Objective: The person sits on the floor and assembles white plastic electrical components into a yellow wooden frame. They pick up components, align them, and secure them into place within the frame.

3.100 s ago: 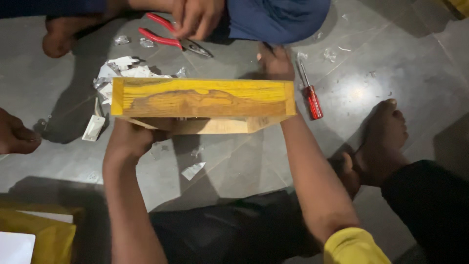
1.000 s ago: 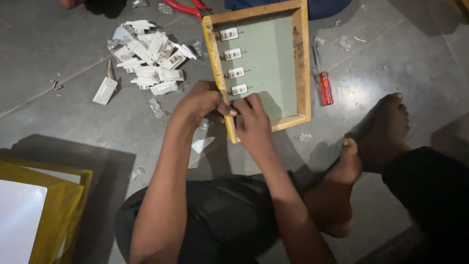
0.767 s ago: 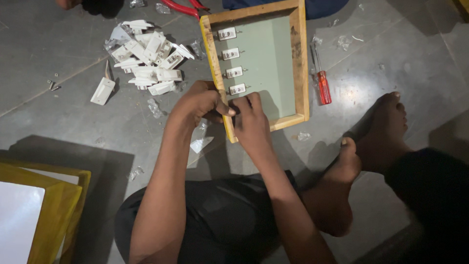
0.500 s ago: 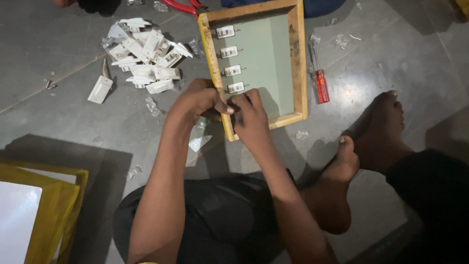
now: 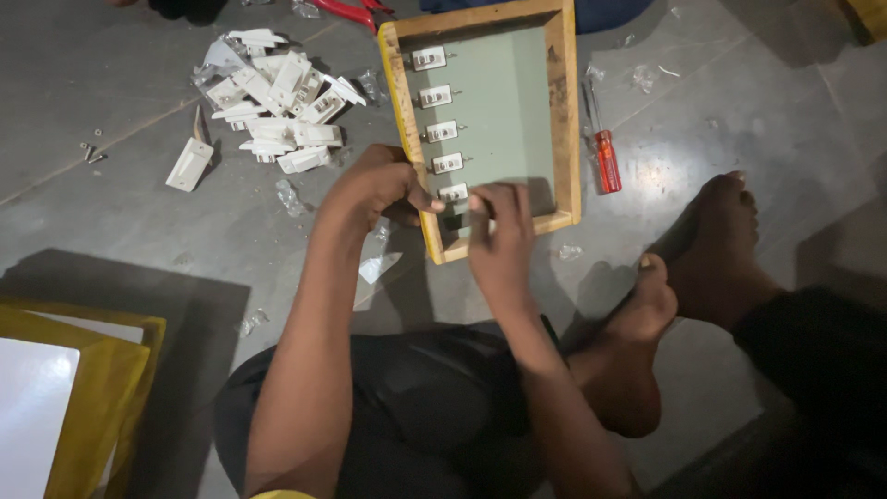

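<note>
Wooden rectangular frame with a pale green back panel [image 5: 562,102] lies flat on the grey tiled floor [image 5: 139,222], directly in front of the seated person. Five small white switch units [image 5: 442,131] sit in a column along the frame's left rail, inside the panel.

Head view: the left hand [image 5: 374,189] rests against the outer lower-left rail of the frame, fingers curled narrow, thumb tip pointing toward the lowest switch unit. The right hand [image 5: 499,236] is at the frame's bottom-left inner corner, fingers bent close together just beside the lowest switch unit; whether it pinches anything cannot be told.

A pile of loose white plastic switch parts [image 5: 277,115] lies on the floor left of the frame. A red-handled screwdriver [image 5: 605,152] lies just right of the frame. A yellow-edged board [image 5: 83,397] occupies the lower-left corner
</note>
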